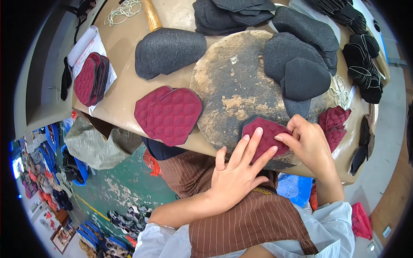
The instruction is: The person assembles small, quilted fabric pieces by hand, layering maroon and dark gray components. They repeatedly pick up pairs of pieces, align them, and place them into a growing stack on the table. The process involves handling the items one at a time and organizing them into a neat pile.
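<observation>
Head view, quilted piece: The dark red quilted piece (271, 127) lies at the near edge of the round worn slab (219, 86), right in front of you, with a dark rim showing along its upper left side
Your left hand: Your left hand (235, 180) reaches in with its fingers spread, palm down – the fingertips rest on the red face of that piece, and the thumb stands apart from it
Your right hand: Your right hand (310, 144) is at the piece's right side, thumb tip on the red face and index finger bent close by; you cannot tell from here whether they pinch the edge or only press
Slab, far right: Loose dark grey pieces (306, 79) overlap one another, partly on the slab
Left of the slab: Overlapping red quilted pieces (174, 116) lie on the tan table (122, 51), near its front edge
Beyond those: A dark grey pad (170, 51) lies with a wooden handle (151, 15) reaching away behind it
Table's right: A small red pile (333, 124) sits just beside your right wrist – white cord (340, 92) lies behind it, and tied black bundles (363, 66) farther off
</observation>
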Tool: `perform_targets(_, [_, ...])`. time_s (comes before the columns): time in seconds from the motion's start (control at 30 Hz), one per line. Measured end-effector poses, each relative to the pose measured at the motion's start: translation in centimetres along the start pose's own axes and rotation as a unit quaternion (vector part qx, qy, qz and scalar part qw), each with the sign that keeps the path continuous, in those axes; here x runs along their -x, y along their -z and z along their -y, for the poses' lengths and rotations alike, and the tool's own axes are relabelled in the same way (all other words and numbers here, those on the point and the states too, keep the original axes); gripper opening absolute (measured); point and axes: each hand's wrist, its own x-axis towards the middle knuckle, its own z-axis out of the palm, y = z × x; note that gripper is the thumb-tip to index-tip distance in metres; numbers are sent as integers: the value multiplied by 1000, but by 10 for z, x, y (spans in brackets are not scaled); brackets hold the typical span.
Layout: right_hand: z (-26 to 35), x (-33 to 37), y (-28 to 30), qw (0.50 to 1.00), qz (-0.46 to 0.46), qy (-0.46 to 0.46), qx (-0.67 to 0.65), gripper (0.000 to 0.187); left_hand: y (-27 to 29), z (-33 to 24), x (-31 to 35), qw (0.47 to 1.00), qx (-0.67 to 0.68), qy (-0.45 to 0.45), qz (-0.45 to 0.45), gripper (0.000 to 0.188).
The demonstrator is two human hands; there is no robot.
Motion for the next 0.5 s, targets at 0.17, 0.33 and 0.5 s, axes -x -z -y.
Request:
perform_targets(0.17, [-2, 5, 1, 996, -32, 60, 59, 27, 10, 5, -20, 989, 117, 7, -85, 54])
perform_targets(0.33, [-29, 30, -17, 941, -170, 273, -101, 25, 5, 25, -11, 921, 275, 1, -276, 52])
perform_targets(0.5, [-28, 44, -19, 939, -217, 222, -149, 18, 14, 20, -1, 863, 450, 100, -205, 52])
